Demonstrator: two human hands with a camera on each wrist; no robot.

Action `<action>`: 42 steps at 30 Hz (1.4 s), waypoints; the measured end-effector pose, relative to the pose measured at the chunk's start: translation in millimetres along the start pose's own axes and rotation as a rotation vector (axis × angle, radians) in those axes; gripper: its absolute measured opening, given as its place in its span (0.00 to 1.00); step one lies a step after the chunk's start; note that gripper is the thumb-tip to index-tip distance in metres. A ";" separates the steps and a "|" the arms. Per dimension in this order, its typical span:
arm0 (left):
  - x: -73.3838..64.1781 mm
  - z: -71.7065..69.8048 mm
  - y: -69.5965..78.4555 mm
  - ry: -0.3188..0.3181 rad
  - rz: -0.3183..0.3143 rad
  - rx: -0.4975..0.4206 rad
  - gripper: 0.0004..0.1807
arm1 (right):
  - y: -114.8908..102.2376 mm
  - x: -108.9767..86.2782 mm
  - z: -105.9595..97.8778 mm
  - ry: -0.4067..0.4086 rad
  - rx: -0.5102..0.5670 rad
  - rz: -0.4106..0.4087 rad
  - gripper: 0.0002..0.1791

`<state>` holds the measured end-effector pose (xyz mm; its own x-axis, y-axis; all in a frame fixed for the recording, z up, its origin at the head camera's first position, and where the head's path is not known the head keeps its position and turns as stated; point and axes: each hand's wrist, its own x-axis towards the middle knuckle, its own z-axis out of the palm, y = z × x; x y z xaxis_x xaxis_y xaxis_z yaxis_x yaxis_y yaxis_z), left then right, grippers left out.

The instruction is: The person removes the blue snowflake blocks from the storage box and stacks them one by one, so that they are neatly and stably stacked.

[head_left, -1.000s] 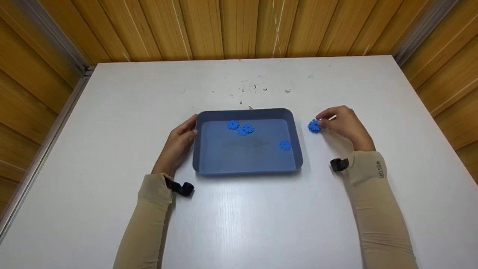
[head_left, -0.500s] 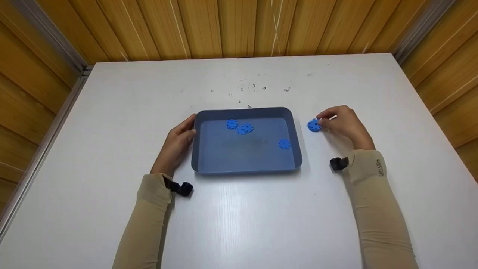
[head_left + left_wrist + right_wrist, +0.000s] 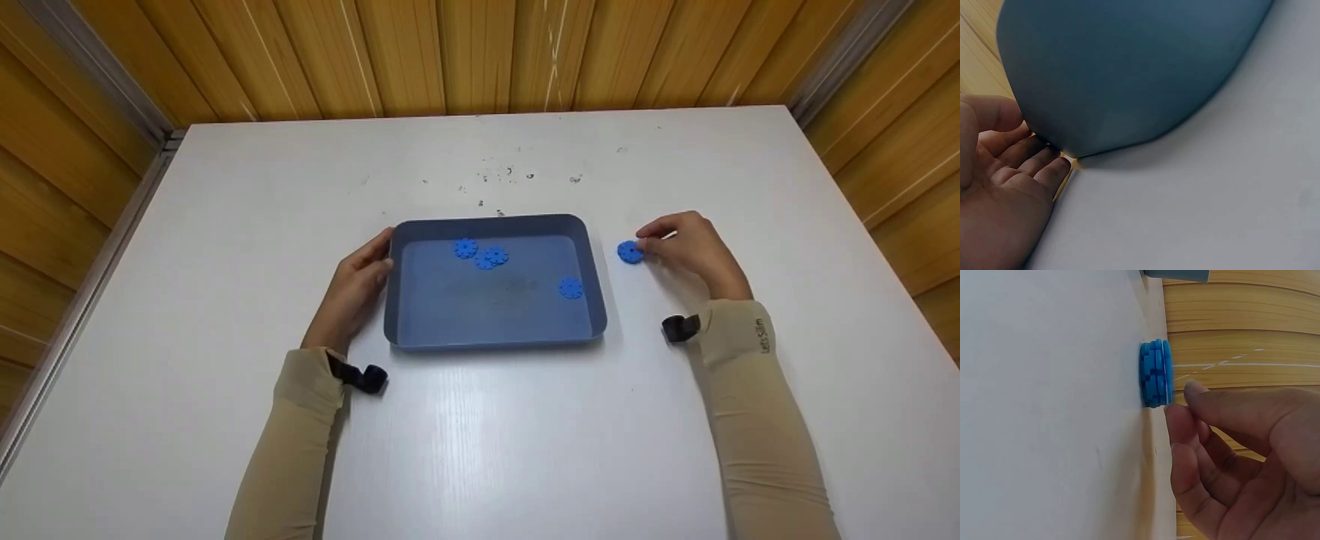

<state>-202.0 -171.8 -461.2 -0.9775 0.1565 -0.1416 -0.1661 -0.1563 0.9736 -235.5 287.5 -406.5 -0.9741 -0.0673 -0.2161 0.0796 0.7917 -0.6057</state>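
Observation:
My left hand [image 3: 350, 289] rests against the left wall of a shallow blue-grey tray [image 3: 495, 346]. In the left wrist view its fingertips and thumb touch the tray's outer side. Inside the tray lie several blue notched discs [image 3: 466, 248], two of them overlapping, with one disc [image 3: 571, 288] apart near the right wall. To the right of the tray a short stack of blue notched discs [image 3: 1155, 374] sits on the table. My right hand [image 3: 694, 251] is beside this stack, index fingertip at the top disc's edge; the thumb is slightly off it in the right wrist view.
A white table [image 3: 480, 442] bears everything, with dark marks [image 3: 510, 176] on its surface beyond the tray. Yellow wood-look panels [image 3: 480, 56] rise behind the table and on both sides. Black wrist cameras [image 3: 679, 328] stick out from both sleeves.
The top of the disc stack has shifted or turned very slightly beside my right fingers. Both hands and the tray hold their places; the whole view drifts a little.

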 end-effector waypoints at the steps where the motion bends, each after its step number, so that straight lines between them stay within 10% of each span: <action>1: 0.0 0.0 0.2 0.000 0.001 -0.002 0.31 | -0.1 0.1 -0.1 0.003 -0.001 -0.002 0.16; 42: -2.1 0.9 -0.3 -0.017 0.022 0.006 0.31 | -68.8 2.1 4.3 -0.072 -0.007 -0.152 0.17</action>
<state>-199.8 -171.2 -461.0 -0.9786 0.1694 -0.1171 -0.1437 -0.1543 0.9775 -242.2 230.3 -368.6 -0.9570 -0.2295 -0.1773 -0.0688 0.7734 -0.6301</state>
